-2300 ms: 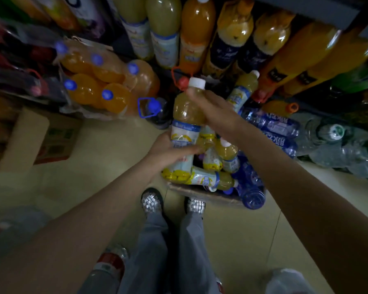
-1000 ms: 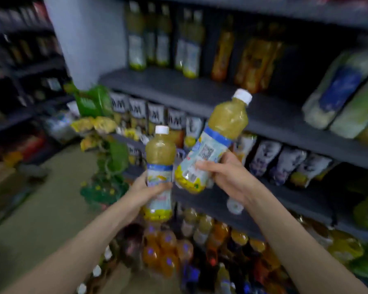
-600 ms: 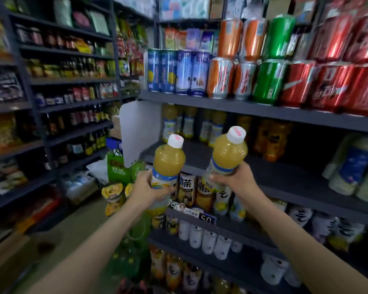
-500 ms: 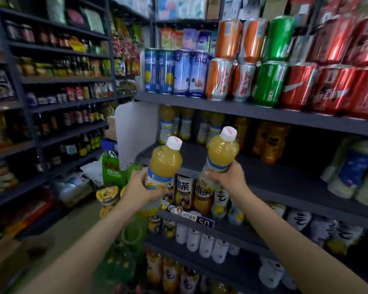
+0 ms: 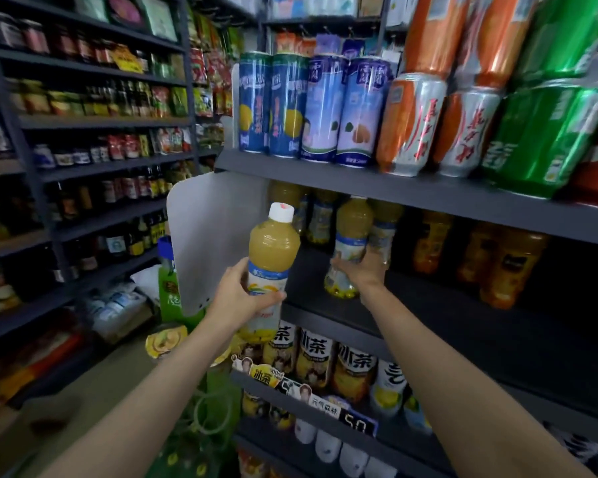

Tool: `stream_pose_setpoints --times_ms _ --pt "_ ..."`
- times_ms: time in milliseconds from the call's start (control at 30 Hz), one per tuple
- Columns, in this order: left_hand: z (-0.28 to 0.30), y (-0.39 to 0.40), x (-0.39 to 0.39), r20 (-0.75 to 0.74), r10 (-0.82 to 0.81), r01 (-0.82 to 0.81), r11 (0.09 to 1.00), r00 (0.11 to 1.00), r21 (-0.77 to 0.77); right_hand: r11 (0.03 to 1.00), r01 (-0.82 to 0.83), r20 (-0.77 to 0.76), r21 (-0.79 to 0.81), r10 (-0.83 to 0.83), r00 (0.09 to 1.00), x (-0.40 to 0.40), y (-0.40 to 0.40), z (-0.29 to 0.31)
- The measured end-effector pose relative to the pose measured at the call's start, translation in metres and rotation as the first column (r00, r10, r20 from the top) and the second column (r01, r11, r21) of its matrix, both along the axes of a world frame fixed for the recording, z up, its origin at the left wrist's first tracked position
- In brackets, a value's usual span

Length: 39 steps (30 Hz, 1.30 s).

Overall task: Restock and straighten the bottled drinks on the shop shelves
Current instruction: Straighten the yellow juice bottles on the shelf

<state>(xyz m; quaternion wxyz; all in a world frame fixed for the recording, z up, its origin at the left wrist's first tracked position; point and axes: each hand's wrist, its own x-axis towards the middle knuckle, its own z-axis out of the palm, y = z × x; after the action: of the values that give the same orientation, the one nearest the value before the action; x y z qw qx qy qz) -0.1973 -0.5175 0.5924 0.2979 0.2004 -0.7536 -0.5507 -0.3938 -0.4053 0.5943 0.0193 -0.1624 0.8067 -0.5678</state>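
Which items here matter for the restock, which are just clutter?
Job:
left hand holding a juice bottle
right hand setting a second bottle on the shelf
matching bottles behind

Not involved:
cans above
tea bottles below
left aisle jars

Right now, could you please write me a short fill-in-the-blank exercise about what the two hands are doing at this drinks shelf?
1. The left hand holds a yellow juice bottle with a ____ cap.
2. The right hand sets a second juice bottle on the shelf directly below the row of ____.
3. The bottle in the ____ hand is not yet on that shelf.

Missing words: white; cans; left
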Motion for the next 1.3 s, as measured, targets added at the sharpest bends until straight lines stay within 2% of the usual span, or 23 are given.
stream_pose_setpoints --times_ms 133,200,267,367,500,667,767,833,900,967,1100,1200,1300 --pt "0.002 -0.014 -0.023 -0.029 -0.003 0.004 0.999 1.0 0.032 0.981 -0.075 -0.008 0.177 0.077 0.997 -0.016 -0.019 -0.007" --pt "0.003 -0.024 -0.033 -0.038 -0.001 0.002 0.999 0.999 0.039 0.968 -0.043 -0.083 0.249 0.066 0.994 -0.024 -0.025 -0.02" --pt "0.003 -0.035 -0.044 -0.044 0.018 -0.017 0.999 0.999 0.029 0.971 0.001 -0.114 0.241 0.027 0.993 -0.03 -0.036 -0.028" --pt "0.0 -0.05 -0.059 -0.02 0.041 -0.04 0.999 0.999 0.009 0.981 0.061 -0.056 0.183 -0.052 0.997 -0.042 -0.064 -0.028" --pt "-0.003 -0.061 -0.082 -0.019 0.041 -0.04 0.998 0.999 0.042 0.991 0.017 0.071 0.135 -0.027 0.997 -0.056 -0.082 -0.026" --pt "-0.007 -0.061 -0.11 -0.041 0.034 -0.031 0.996 0.999 0.08 0.984 -0.176 0.132 0.01 0.173 0.976 -0.046 -0.057 -0.028" --pt "-0.005 -0.054 -0.127 -0.057 0.011 -0.007 0.997 0.998 0.075 0.918 -0.391 0.183 -0.063 0.396 0.9 -0.034 -0.036 -0.023" --pt "-0.004 -0.045 -0.141 -0.076 -0.022 0.028 0.997 0.997 0.078 0.868 -0.496 0.132 0.014 0.49 0.862 -0.028 -0.029 -0.019" --pt "-0.004 -0.032 -0.155 -0.072 -0.066 0.072 0.994 0.995 0.086 0.879 -0.451 -0.007 0.158 0.457 0.889 -0.027 -0.03 -0.021" --pt "-0.004 -0.019 -0.168 -0.059 -0.1 0.104 0.991 0.993 0.085 0.928 -0.302 -0.133 0.218 0.335 0.933 -0.033 -0.033 -0.026" --pt "0.006 -0.01 -0.171 -0.001 -0.127 0.127 0.991 0.992 0.042 0.97 -0.117 -0.151 0.215 0.152 0.977 -0.049 -0.038 -0.03" --pt "0.001 -0.016 -0.15 0.049 0.0 0.003 0.997 0.999 -0.074 0.974 -0.009 -0.172 0.226 0.049 0.984 -0.058 -0.043 -0.029" --pt "-0.019 -0.026 -0.122 0.159 0.14 -0.105 0.971 0.977 -0.213 0.968 0.031 -0.182 0.249 0.015 0.983 -0.058 -0.045 -0.027"
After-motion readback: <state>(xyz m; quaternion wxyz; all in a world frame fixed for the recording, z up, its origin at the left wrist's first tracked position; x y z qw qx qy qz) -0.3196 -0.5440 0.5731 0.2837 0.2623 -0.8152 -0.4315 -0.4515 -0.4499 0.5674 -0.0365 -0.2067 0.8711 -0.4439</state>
